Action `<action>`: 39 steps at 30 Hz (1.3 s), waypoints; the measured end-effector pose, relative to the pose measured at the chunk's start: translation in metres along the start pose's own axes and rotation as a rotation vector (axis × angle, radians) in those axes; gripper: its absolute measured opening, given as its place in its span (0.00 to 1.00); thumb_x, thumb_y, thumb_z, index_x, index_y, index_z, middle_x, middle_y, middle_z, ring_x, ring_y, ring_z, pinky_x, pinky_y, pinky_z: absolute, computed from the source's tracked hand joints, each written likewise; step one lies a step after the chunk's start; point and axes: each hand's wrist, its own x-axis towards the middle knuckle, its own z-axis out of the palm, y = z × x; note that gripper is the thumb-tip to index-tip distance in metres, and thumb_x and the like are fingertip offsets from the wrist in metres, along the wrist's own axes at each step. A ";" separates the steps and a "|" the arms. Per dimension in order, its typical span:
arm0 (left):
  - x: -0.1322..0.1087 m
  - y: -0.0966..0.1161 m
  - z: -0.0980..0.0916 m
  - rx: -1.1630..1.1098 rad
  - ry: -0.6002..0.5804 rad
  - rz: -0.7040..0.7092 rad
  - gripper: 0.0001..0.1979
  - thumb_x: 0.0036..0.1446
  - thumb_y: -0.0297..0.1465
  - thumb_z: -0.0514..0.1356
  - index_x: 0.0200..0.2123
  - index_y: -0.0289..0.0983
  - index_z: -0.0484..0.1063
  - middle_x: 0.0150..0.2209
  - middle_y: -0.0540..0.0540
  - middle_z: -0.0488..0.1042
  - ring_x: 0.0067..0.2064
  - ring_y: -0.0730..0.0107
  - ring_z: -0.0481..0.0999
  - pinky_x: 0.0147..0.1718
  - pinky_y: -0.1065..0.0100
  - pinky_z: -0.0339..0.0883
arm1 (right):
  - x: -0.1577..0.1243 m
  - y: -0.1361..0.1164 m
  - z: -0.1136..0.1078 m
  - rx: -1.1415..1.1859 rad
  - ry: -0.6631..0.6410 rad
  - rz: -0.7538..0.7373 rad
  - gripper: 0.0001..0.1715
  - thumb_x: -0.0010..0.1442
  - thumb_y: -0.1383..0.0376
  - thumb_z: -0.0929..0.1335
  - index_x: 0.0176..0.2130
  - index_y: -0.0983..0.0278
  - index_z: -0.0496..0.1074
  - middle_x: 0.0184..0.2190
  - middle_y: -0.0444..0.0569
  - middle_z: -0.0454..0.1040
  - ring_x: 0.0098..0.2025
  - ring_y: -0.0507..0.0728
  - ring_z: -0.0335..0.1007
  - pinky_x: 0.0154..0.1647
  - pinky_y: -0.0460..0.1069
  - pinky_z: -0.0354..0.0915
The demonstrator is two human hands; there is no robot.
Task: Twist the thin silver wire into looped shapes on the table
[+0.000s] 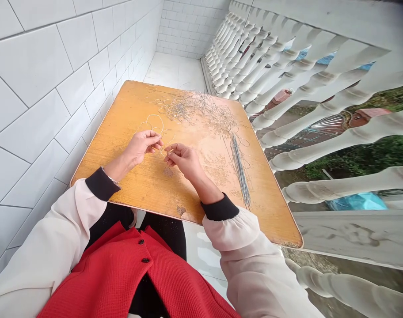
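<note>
My left hand pinches a thin, pale looped wire above the wooden table. Its loops curl up past my fingertips and over the tabletop. To its right, my right hand is closed in a pinch, with the fingertips close to the lower end of the same wire. Whether a strand lies between those fingers is too fine to make out. Beyond both hands spreads a tangled heap of thin bent wires. A bundle of straight dark wires lies along the table's right side.
A white tiled wall runs along the left. Slanting white balusters of a railing stand close to the table's right edge. The tabletop is worn, with a chipped spot at its near edge. Below it show my legs and the pale floor.
</note>
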 end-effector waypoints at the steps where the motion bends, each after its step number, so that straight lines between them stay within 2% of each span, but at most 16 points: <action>1: 0.000 0.000 0.000 -0.021 0.016 -0.003 0.10 0.62 0.21 0.59 0.27 0.33 0.69 0.25 0.51 0.75 0.23 0.84 0.71 0.22 0.79 0.58 | -0.001 -0.001 0.001 -0.010 -0.019 0.010 0.13 0.52 0.59 0.75 0.33 0.62 0.71 0.21 0.42 0.75 0.20 0.48 0.67 0.25 0.45 0.66; 6: -0.002 0.003 0.002 -0.107 0.060 0.017 0.10 0.63 0.19 0.59 0.28 0.33 0.68 0.25 0.53 0.73 0.23 0.85 0.70 0.24 0.80 0.61 | -0.004 -0.001 0.006 -0.042 -0.067 0.022 0.15 0.53 0.55 0.74 0.33 0.62 0.73 0.23 0.45 0.77 0.23 0.49 0.69 0.27 0.46 0.69; 11: 0.000 0.001 -0.002 -0.162 0.018 0.073 0.10 0.64 0.20 0.58 0.29 0.33 0.68 0.27 0.53 0.73 0.24 0.86 0.71 0.26 0.80 0.64 | -0.005 0.002 0.007 -0.120 -0.126 -0.106 0.25 0.53 0.44 0.73 0.32 0.63 0.75 0.29 0.48 0.79 0.25 0.51 0.70 0.29 0.48 0.70; 13: 0.001 0.000 -0.004 -0.153 -0.003 0.068 0.09 0.64 0.22 0.59 0.29 0.34 0.68 0.27 0.54 0.72 0.24 0.86 0.70 0.26 0.80 0.64 | -0.005 0.004 0.005 -0.179 -0.144 -0.151 0.26 0.54 0.42 0.71 0.30 0.62 0.74 0.27 0.47 0.77 0.24 0.51 0.70 0.29 0.48 0.69; 15: 0.001 0.000 -0.006 -0.121 -0.013 0.065 0.09 0.63 0.24 0.61 0.29 0.34 0.68 0.27 0.55 0.71 0.24 0.86 0.69 0.26 0.80 0.63 | -0.004 0.006 0.001 -0.281 -0.124 -0.218 0.24 0.58 0.44 0.69 0.29 0.62 0.72 0.24 0.45 0.74 0.23 0.51 0.69 0.28 0.48 0.67; 18: 0.000 0.003 -0.006 -0.051 -0.013 0.069 0.09 0.60 0.24 0.63 0.28 0.34 0.68 0.25 0.55 0.70 0.22 0.86 0.67 0.24 0.80 0.61 | -0.002 0.005 -0.009 -0.517 -0.031 -0.425 0.18 0.64 0.52 0.65 0.31 0.61 0.71 0.22 0.44 0.72 0.25 0.53 0.70 0.31 0.49 0.66; 21: -0.005 0.007 -0.004 0.028 -0.025 0.070 0.09 0.59 0.22 0.63 0.27 0.34 0.68 0.23 0.55 0.70 0.20 0.86 0.65 0.22 0.79 0.58 | -0.001 0.000 -0.020 -0.727 0.060 -0.636 0.14 0.67 0.58 0.63 0.33 0.61 0.71 0.26 0.47 0.75 0.29 0.54 0.71 0.34 0.49 0.65; 24: -0.009 0.010 -0.001 0.106 -0.058 0.063 0.09 0.57 0.22 0.64 0.26 0.34 0.68 0.21 0.55 0.70 0.19 0.85 0.65 0.20 0.78 0.57 | -0.002 -0.006 -0.029 -0.869 0.111 -0.746 0.15 0.69 0.60 0.61 0.34 0.61 0.71 0.29 0.49 0.76 0.30 0.54 0.70 0.34 0.49 0.64; 30: -0.010 0.009 -0.002 0.164 -0.118 0.071 0.08 0.56 0.22 0.64 0.26 0.34 0.69 0.21 0.54 0.72 0.19 0.84 0.67 0.20 0.78 0.59 | -0.002 -0.009 -0.035 -1.052 0.185 -0.797 0.19 0.71 0.59 0.58 0.36 0.62 0.73 0.32 0.51 0.78 0.31 0.55 0.70 0.32 0.49 0.62; 39: -0.008 0.005 -0.003 0.186 -0.143 0.099 0.08 0.54 0.21 0.65 0.26 0.33 0.70 0.23 0.54 0.73 0.20 0.84 0.68 0.21 0.78 0.63 | 0.000 -0.006 -0.037 -1.058 0.228 -0.781 0.18 0.72 0.59 0.59 0.36 0.61 0.74 0.33 0.51 0.78 0.32 0.56 0.71 0.33 0.50 0.63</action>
